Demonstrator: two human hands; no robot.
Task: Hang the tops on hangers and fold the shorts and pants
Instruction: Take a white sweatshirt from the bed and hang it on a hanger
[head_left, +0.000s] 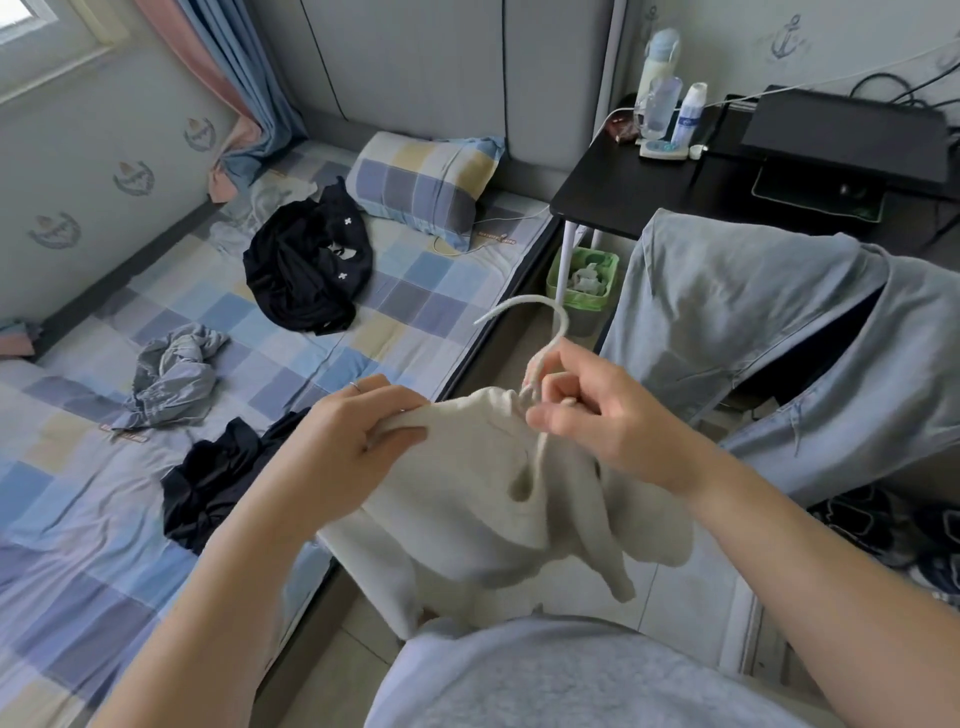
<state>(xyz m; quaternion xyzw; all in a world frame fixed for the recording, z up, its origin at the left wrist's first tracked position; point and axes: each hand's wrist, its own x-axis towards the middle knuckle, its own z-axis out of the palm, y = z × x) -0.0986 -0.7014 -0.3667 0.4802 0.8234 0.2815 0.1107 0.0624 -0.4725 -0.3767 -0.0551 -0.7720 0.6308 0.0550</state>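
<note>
In front of the person's grey shirt (571, 675), a cream top (467, 499) is hanging beside the bed (260, 322); the left hand (358, 436) is gripping its shoulder, the right hand (597, 410) is pinching the neck of the white hanger (525, 298).

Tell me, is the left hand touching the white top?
Touching. The head view shows the left hand gripping a bunched edge of the white top, fingers curled round the fabric, while the right hand pinches the hanger.
</note>
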